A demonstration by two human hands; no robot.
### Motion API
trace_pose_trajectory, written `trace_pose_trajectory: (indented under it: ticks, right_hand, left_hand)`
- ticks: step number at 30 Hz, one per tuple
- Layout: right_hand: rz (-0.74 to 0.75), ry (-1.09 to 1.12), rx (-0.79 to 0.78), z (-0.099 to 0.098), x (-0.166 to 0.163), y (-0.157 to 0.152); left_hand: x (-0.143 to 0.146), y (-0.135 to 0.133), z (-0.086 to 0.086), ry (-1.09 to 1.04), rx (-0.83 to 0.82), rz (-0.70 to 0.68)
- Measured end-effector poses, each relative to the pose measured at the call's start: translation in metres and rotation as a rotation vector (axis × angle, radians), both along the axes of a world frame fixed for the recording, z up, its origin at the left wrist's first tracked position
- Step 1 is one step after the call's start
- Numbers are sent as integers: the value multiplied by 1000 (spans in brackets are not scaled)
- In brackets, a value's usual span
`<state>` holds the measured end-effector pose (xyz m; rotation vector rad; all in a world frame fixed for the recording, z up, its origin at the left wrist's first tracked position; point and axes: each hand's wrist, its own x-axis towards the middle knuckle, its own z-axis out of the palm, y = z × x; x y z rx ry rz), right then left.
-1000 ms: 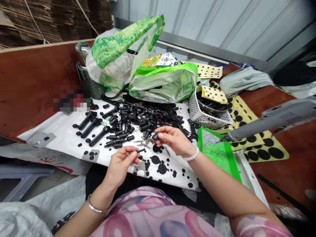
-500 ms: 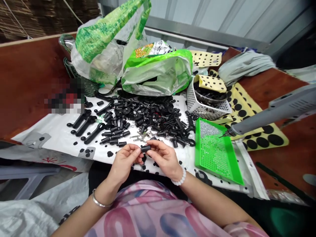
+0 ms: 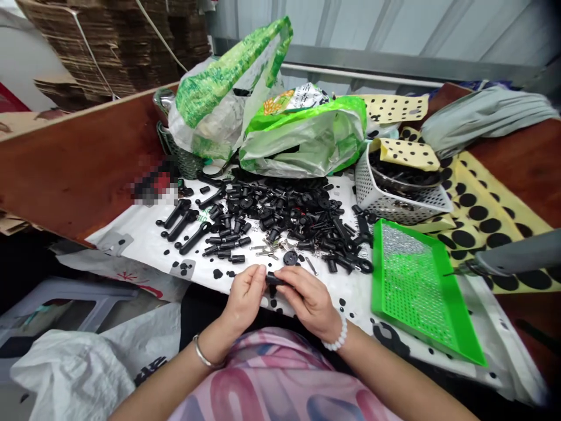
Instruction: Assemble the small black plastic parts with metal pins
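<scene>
Near the front edge of the table, my right hand (image 3: 309,298) pinches a short black plastic cylinder (image 3: 274,279) between thumb and fingers. My left hand (image 3: 246,297) is closed at the cylinder's left end, thumb pressed against the curled fingers; whatever it grips is hidden. Just beyond my hands lie a round black disc (image 3: 290,257) and small flat metal strips (image 3: 265,253). A heap of black plastic parts (image 3: 280,210) spreads behind them. On the heap's left, several similar black cylinders (image 3: 223,248) lie grouped, and black handle-like pieces (image 3: 193,237) rest farther left.
At right stands a green perforated tray (image 3: 412,292) with small silvery pieces, and a grey powered screwdriver (image 3: 517,254) reaches over it. Behind are a white basket (image 3: 394,202) of black parts, yellow sheets with black dots (image 3: 491,204), and green-and-white plastic bags (image 3: 302,140).
The view has swung left, so the table appears farther right. My left fingers have curled in more tightly, and the cylinder now sits mainly in my right hand.
</scene>
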<state>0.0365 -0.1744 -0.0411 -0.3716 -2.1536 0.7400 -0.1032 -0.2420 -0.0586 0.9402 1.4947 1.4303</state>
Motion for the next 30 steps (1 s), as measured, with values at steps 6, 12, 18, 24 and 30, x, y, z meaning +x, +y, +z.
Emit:
trace_pose_trajectory:
  ticks: [6, 12, 18, 24, 30]
  right_hand:
    - [14, -23, 189, -2, 2, 1]
    - [-76, 21, -255, -9, 2, -6]
    - [91, 80, -1126, 0, -5, -14]
    - [190, 145, -1497, 12, -6, -17]
    - [123, 122, -1077, 3, 0, -23]
  left_hand:
    - [3, 3, 0, 73, -17, 15]
    - [2, -1, 8, 403, 61, 55]
    - [-11, -4, 5, 1010, 347, 67]
    - [-18, -8, 0, 1183, 509, 30]
    - [-7, -12, 4, 953, 375, 63]
